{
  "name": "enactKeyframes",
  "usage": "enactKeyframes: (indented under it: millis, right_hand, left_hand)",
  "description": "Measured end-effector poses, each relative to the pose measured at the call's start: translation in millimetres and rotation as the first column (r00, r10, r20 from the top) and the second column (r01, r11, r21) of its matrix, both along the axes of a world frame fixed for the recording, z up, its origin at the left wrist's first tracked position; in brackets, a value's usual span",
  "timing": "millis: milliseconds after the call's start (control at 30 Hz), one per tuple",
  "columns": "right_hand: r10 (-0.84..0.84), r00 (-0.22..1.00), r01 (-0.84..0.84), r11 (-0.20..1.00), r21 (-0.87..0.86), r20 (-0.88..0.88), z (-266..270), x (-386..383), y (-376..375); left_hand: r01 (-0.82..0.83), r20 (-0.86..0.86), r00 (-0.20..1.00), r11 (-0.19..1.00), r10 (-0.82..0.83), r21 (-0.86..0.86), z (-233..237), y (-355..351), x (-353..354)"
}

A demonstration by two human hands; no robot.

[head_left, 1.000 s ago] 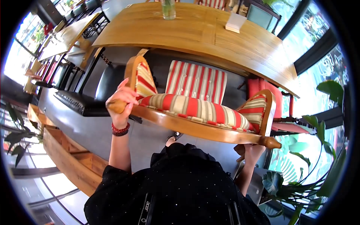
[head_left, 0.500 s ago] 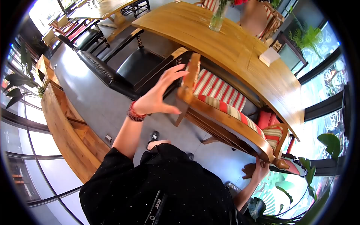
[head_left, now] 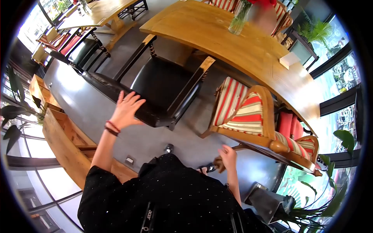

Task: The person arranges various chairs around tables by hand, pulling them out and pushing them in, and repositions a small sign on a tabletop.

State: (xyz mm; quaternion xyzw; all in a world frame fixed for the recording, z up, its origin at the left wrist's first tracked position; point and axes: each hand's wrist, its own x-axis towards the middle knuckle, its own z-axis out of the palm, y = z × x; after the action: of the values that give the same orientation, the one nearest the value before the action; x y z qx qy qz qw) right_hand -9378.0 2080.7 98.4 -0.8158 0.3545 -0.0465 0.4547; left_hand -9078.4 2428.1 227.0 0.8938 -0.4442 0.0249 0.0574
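Grey floor (head_left: 176, 141) spreads under the furniture of a bright room, and across it we see a long wooden table (head_left: 217, 33), which carries a glass vase (head_left: 236, 26) with flowers. Before its near edge stand two armchairs with a strip of floor between them: to the left the black chair (head_left: 161, 79), to the right the striped chair (head_left: 254, 110), in red and beige cloth with wooden frame, its rear side towards us. Our left hand (head_left: 126, 110) is grasping nothing; its fingers are spread over the top of the black backrest (head_left: 153, 114), and we cannot tell if the palm touches it. Our right hand (head_left: 228, 157) is well apart from it, lower than the striped chair's seat, with fingers bent around a crumpled brown thing (head_left: 218, 164), whose material we cannot tell. Red bracelets (head_left: 112, 128) circle the left wrist.
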Motion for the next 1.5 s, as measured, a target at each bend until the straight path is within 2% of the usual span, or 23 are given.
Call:
enactKeyframes:
  millis: [33, 67, 100, 133, 167, 267, 367, 500, 700, 900, 1100, 1200, 1233, 1267, 1333, 1400, 1467, 1500]
  right_hand:
    - [0.082, 0.996, -0.083, 0.995, 0.059, 0.021, 11.5, 33.7, 25.1]
    - [0.200, 0.980, -0.199, 0.979, -0.036, 0.000, 25.0, 64.8, 47.7]
    - [0.234, 0.972, -0.234, 0.972, -0.002, -0.011, 31.9, 90.5, 66.6]
    - [0.297, 0.955, -0.297, 0.955, -0.006, -0.014, 40.8, 112.2, 82.5]
    - [0.364, 0.924, -0.369, 0.929, -0.027, -0.121, 60.5, 132.3, 98.2]
    - [0.466, 0.884, -0.468, 0.875, -0.127, -0.047, 66.9, 166.0, 133.4]
    - [0.547, 0.837, -0.532, 0.827, -0.182, 0.036, 48.3, 178.7, 152.9]
    - [0.459, 0.874, -0.484, 0.852, -0.198, -0.160, 66.1, 188.7, 170.4]
    - [0.429, 0.903, -0.413, 0.855, -0.312, -0.020, 55.7, 185.7, 160.5]
    - [0.424, 0.905, -0.413, 0.849, -0.330, -0.041, 50.8, 181.6, 154.7]
    - [0.379, 0.925, -0.368, 0.886, -0.282, -0.018, 71.0, 165.1, 140.2]
    - [0.359, 0.928, -0.359, 0.933, 0.019, -0.102, 73.3, 152.2, 126.2]
    - [0.337, 0.937, -0.341, 0.939, -0.032, -0.095, 69.4, 143.1, 117.1]
    - [0.305, 0.948, -0.314, 0.944, -0.098, -0.093, 62.3, 129.4, 107.4]
    - [0.251, 0.962, -0.257, 0.965, -0.046, -0.103, 56.1, 96.0, 77.5]
    - [0.107, 0.992, -0.115, 0.987, -0.115, -0.072, 46.9, 45.3, 49.8]
    - [-0.051, 0.999, 0.051, 0.999, -0.013, -0.002, 27.3, -18.6, 14.4]
    - [-0.130, 0.991, 0.129, 0.991, -0.030, -0.014, 22.2, -53.3, -2.3]
  left_hand:
    - [0.062, 0.007, 0.998, 0.998, -0.062, -0.011, -4.2, 2.2, 8.2]
    - [0.130, 0.022, 0.991, 0.991, -0.129, -0.025, -7.6, 2.5, 18.1]
    - [0.183, 0.046, 0.983, 0.982, -0.180, -0.055, -12.6, 2.4, 24.8]
    - [0.197, 0.059, 0.980, 0.977, -0.192, -0.081, -20.1, 3.6, 28.9]
    - [0.196, 0.063, 0.980, 0.975, -0.191, -0.103, -21.9, 3.8, 28.9]
    - [0.177, 0.097, 0.982, 0.967, -0.161, -0.183, -25.6, 3.6, 26.6]
    - [0.158, 0.108, 0.985, 0.962, -0.137, -0.223, -24.9, 1.3, 26.8]
    - [0.179, 0.128, 0.981, 0.947, -0.149, -0.268, -28.7, -18.4, 24.2]
    - [0.170, 0.112, 0.983, 0.951, -0.146, -0.258, -30.3, -27.1, 21.8]
    - [0.184, 0.134, 0.979, 0.953, -0.155, -0.242, -34.1, -31.4, 15.2]
    - [0.200, 0.169, 0.973, 0.942, -0.158, -0.270, -29.6, -46.9, 0.0]
    - [0.209, 0.127, 0.976, 0.934, -0.179, -0.290, -25.0, -50.5, -2.5]
    - [0.203, 0.100, 0.978, 0.942, -0.182, -0.269, -21.9, -54.7, -4.2]
    - [0.207, 0.077, 0.978, 0.943, -0.193, -0.260, -19.0, -57.5, -6.4]
    - [0.183, 0.070, 0.983, 0.955, -0.171, -0.235, -16.3, -57.2, -12.9]
    - [0.138, 0.004, 0.990, 0.980, -0.139, -0.143, -17.1, -52.0, -18.3]
    - [0.023, -0.083, 0.996, 1.000, -0.024, -0.017, -12.6, -52.9, -32.0]
    - [0.027, 0.043, 0.999, 1.000, -0.026, -0.016, 2.3, -62.7, -50.0]
